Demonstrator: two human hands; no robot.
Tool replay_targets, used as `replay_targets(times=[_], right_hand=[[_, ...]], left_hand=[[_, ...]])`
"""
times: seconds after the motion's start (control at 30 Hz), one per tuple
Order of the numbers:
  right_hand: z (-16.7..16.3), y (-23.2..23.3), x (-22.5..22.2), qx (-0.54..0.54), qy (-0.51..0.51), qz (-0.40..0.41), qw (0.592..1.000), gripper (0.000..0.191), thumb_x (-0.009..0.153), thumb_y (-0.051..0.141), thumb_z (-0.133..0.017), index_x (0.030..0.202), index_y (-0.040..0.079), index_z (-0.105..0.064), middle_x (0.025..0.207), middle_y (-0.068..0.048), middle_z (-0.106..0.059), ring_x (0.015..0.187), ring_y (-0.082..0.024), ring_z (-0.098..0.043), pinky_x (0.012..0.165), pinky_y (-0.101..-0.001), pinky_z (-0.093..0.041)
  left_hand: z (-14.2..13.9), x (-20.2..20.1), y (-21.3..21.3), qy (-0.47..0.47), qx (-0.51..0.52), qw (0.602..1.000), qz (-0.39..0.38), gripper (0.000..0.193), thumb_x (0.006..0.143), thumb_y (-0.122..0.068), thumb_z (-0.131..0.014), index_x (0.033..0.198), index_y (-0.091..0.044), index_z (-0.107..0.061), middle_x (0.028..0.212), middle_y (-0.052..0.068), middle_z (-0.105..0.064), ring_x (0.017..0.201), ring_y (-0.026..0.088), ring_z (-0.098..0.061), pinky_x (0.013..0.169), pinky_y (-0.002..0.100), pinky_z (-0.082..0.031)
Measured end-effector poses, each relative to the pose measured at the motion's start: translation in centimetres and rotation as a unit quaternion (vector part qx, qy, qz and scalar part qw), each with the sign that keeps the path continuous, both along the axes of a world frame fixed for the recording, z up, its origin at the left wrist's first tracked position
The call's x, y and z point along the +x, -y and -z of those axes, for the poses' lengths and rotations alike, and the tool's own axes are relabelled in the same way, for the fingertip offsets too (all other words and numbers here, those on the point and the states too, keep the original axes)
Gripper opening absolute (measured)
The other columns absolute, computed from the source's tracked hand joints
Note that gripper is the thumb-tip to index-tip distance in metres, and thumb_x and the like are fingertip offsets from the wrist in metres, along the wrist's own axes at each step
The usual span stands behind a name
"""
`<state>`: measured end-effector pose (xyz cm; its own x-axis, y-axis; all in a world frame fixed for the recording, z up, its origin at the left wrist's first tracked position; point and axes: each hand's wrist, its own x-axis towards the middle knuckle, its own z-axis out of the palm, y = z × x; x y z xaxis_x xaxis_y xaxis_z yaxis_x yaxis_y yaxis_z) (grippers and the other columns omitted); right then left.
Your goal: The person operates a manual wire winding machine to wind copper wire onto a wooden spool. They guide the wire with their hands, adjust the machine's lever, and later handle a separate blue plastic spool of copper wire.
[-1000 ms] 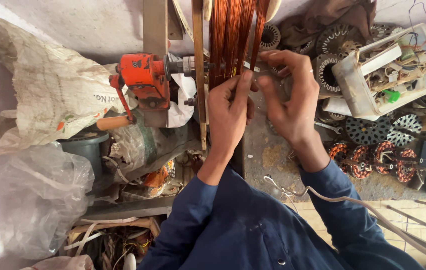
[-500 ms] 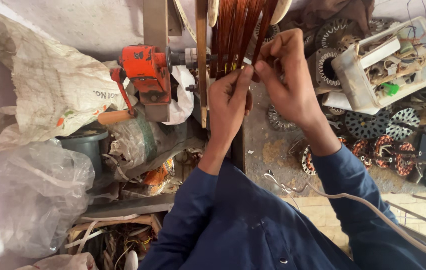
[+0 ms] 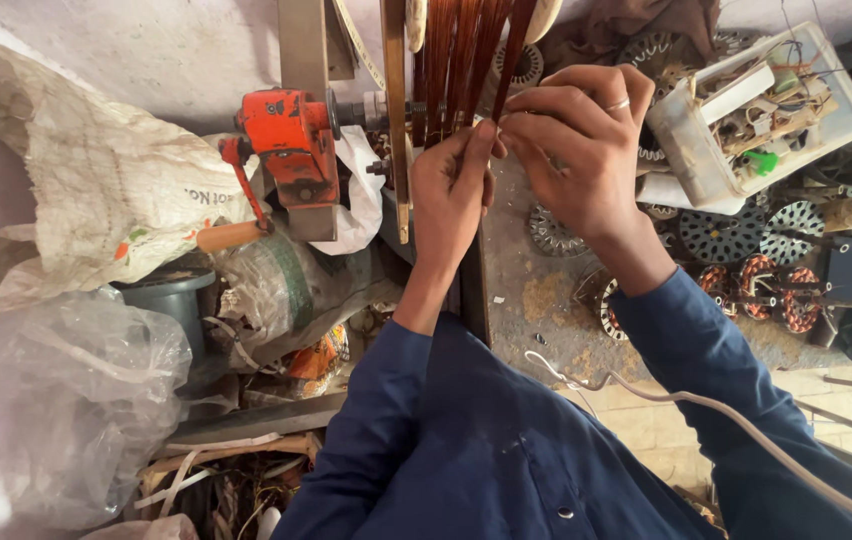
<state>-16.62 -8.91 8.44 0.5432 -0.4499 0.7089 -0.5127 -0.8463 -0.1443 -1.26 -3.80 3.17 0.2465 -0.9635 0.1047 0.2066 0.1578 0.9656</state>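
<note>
Copper wire strands (image 3: pixel 466 60) are seen stretched upward from the bench, near the top centre of the view, beside a wooden slat (image 3: pixel 395 120). The left hand (image 3: pixel 451 195) is raised to the strands, fingers drawn narrow with thumb and forefinger pinched at the wire. The right hand (image 3: pixel 581 150) is met fingertip to fingertip with it, fingers curled close on the same strands; a ring is worn. An orange hand-cranked winder (image 3: pixel 291 145) is fixed just left of the slat. A white plastic tray (image 3: pixel 691 150) of parts is set to the right, with wound stator cores (image 3: pixel 771 295) below it.
</note>
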Motion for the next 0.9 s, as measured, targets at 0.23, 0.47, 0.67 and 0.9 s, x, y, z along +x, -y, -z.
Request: replay_targets(times=[0.23, 0.47, 0.67, 0.9], right_hand=[[-0.4, 0.2, 0.5, 0.007, -0.011, 0.006, 1.000, 0.014, 0.095, 0.011, -0.083, 0.106, 0.011, -0.075, 0.118, 0.001, -0.071, 0.121, -0.022, -0.056, 0.109, -0.0425, -0.033], [0.8, 0.4, 1.7, 0.324, 0.081, 0.023, 0.942, 0.015, 0.098, 0.015, -0.066, 0.101, 0.000, -0.065, 0.097, -0.008, -0.063, 0.094, -0.021, -0.052, 0.087, -0.0354, -0.039], [0.5, 0.3, 1.1, 0.486, 0.197, -0.004, 0.851, 0.018, 0.107, 0.014, -0.062, 0.102, -0.002, -0.070, 0.090, -0.003, -0.071, 0.080, -0.007, -0.058, 0.071, -0.0247, -0.045], [0.1, -0.8, 0.8, 0.097, 0.058, 0.026, 0.993, 0.019, 0.094, 0.000, -0.083, 0.110, 0.005, -0.073, 0.104, -0.006, -0.074, 0.094, -0.023, -0.067, 0.086, -0.0361, -0.049]], left_hand=[[0.4, 0.2, 0.2, -0.019, -0.012, 1.000, 0.020, 0.044, 0.110, -0.037, -0.056, 0.086, -0.001, -0.067, 0.057, -0.003, -0.048, 0.047, 0.004, -0.047, 0.044, 0.025, -0.031], [0.4, 0.3, 0.3, -0.020, -0.003, 0.999, 0.025, 0.041, 0.108, -0.035, -0.054, 0.093, -0.002, -0.071, 0.054, -0.003, -0.050, 0.045, 0.004, -0.046, 0.043, 0.025, -0.033], [0.5, 0.4, 0.3, -0.048, 0.030, 0.998, 0.043, 0.039, 0.108, -0.033, -0.057, 0.090, -0.001, -0.070, 0.055, -0.004, -0.050, 0.046, 0.003, -0.046, 0.043, 0.023, -0.033], [0.6, 0.6, 0.2, -0.061, 0.001, 0.996, 0.062, 0.039, 0.108, -0.035, -0.057, 0.094, -0.001, -0.072, 0.058, -0.004, -0.051, 0.049, 0.003, -0.049, 0.044, 0.023, -0.033]])
